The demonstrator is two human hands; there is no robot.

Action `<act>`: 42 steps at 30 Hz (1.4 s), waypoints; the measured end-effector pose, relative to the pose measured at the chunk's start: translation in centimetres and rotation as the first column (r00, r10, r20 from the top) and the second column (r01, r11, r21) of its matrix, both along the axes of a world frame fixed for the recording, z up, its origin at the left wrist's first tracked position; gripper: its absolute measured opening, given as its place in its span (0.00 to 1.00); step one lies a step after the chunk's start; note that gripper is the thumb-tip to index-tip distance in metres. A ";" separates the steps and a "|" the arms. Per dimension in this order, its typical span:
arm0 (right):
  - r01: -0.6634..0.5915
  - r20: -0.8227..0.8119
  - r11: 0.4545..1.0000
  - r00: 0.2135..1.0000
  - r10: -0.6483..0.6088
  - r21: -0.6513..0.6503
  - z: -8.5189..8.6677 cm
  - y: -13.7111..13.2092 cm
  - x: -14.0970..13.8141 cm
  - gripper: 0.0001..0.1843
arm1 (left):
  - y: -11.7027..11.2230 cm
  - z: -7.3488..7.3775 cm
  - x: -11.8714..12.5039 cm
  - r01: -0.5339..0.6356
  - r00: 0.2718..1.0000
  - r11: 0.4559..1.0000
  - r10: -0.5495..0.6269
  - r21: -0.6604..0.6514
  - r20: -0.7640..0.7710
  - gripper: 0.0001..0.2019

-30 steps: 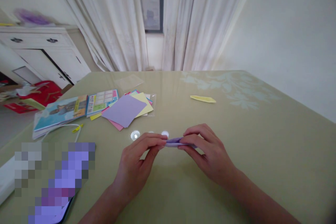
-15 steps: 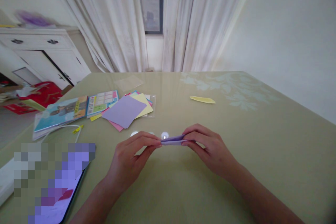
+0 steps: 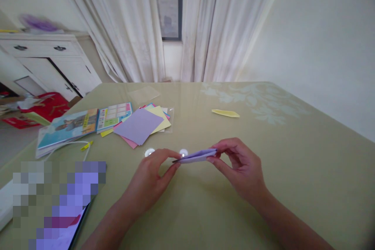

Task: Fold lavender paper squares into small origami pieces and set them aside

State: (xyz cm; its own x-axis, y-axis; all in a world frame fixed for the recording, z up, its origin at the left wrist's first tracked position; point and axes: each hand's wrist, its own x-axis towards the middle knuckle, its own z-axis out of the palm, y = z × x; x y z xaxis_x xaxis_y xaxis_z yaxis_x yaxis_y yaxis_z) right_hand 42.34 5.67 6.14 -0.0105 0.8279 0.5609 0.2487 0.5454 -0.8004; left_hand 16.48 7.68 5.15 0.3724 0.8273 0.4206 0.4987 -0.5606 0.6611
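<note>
Both hands pinch the paper [image 3: 197,156], a narrow purple fold held crosswise in front of the person, just this side of the light spots on the table [image 3: 287,156]. The left hand [image 3: 150,179] grips its left end between thumb and forefinger, thumb below, with a small dark tip poking out past the fingers. The right hand [image 3: 243,168] has the other end, thumb under and forefinger on top; the rest of its fingers curl in loosely towards the palm. The paper tilts, right end a little higher, and its long upper edges stand slightly apart — a thin slit between two layers. How far it hangs above the table is hard to tell.

Beyond the right hand lies the yellow strip [image 3: 225,113], well apart from the fingers, with tabletop between. The table runs on to the right, its edge slanting along the wall [image 3: 331,47]; the far edge ends before the curtains [image 3: 131,27].

Room is tighter on the left: the sheets [image 3: 140,125], purple uppermost, sit just beyond the left hand, and the books [image 3: 70,125] lie past them. Nearer, beside the left forearm, is the phone [image 3: 73,230] — partly masked by blocks — with a white cable [image 3: 70,141] behind it.
</note>
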 end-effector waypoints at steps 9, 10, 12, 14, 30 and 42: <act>-0.047 0.251 0.991 0.968 0.014 0.126 0.5 -2.2 -2.2 0.12 | -3.3 0.2 3.6 0.082 0.947 0.995 -0.095 0.056 0.308 0.08; -0.074 0.236 0.991 0.971 0.047 0.108 0.6 -2.2 -2.2 0.13 | -3.4 0.3 3.6 0.096 0.938 0.995 -0.100 0.029 0.331 0.07; -0.150 0.180 0.987 0.974 0.139 0.052 0.7 -2.0 -2.1 0.15 | -3.3 0.4 3.5 0.117 0.920 0.993 -0.100 -0.023 0.380 0.06; -0.246 0.089 0.969 0.965 0.247 -0.022 0.8 -1.7 -1.9 0.16 | -3.1 0.4 3.3 0.132 0.900 0.989 -0.090 -0.070 0.426 0.06; -0.350 -0.175 0.918 0.931 0.320 -0.185 0.9 -2.0 -2.3 0.15 | -3.1 0.2 3.2 0.303 0.780 0.912 -0.071 -0.276 0.622 0.05; -0.230 -0.053 0.972 0.972 0.228 -0.048 1.4 -2.3 -2.7 0.18 | -3.2 -0.5 3.4 0.199 0.824 0.940 -0.008 -0.276 0.567 0.03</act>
